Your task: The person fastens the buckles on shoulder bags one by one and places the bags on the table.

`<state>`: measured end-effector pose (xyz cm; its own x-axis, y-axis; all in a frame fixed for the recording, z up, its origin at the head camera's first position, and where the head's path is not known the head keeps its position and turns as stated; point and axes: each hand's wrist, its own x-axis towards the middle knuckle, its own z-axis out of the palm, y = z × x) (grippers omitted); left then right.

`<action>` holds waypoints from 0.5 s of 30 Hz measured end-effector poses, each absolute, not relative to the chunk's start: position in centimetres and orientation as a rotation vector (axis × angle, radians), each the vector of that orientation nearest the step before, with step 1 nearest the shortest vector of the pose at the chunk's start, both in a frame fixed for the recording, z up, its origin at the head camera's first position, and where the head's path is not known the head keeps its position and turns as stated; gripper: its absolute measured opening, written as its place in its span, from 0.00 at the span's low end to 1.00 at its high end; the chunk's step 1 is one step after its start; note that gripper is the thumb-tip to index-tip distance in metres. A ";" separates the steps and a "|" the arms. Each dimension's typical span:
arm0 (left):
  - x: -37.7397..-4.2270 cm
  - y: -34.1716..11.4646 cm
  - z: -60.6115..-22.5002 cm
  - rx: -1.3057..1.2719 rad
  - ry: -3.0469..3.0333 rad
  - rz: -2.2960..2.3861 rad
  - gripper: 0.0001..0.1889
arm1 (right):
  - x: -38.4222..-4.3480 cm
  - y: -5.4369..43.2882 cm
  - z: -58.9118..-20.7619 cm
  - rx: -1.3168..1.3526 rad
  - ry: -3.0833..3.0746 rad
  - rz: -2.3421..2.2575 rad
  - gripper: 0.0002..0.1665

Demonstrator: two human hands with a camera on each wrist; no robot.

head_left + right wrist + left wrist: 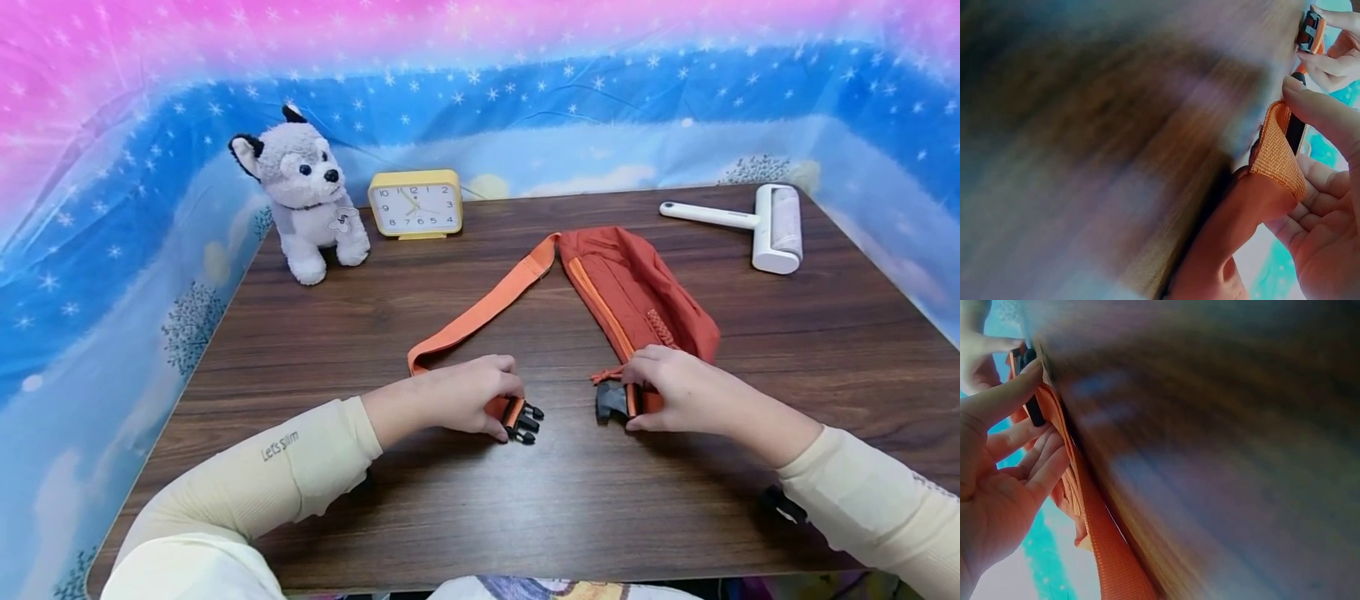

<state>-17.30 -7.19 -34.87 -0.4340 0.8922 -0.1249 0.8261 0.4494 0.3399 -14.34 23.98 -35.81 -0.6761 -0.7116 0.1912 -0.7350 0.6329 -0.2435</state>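
A rust-red waist bag [637, 292] with an orange zip lies on the table, its orange strap [480, 312] looping out to the left. My left hand [476, 396] pinches the pronged black buckle half [525, 422] at the strap's end, prongs facing right. Opposite it, my right hand [678, 387] pinches the black socket half [612, 403] between thumb and fingers, close to the bag's near end. A gap separates the two halves. The right wrist view shows a folded orange webbing end [1279, 153] beside the right thumb.
A plush husky [311, 196] and a yellow alarm clock [416, 204] stand at the back left of the wooden table [450, 517]. At the back right lies a white lint roller [776, 229]. Snowflake-printed cloth [525, 92] surrounds the far sides.
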 end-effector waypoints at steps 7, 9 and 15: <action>-17.1 -7.7 -34.5 1.445 2.462 0.364 0.20 | -14.4 23.8 -35.7 1.223 -2.716 0.512 0.26; -17.1 -7.8 -34.3 1.429 2.485 0.372 0.20 | -14.5 23.7 -35.7 1.227 -2.694 0.516 0.26; -17.1 -7.9 -33.9 1.414 2.537 0.422 0.20 | -14.7 23.6 -35.5 1.225 -2.629 0.510 0.26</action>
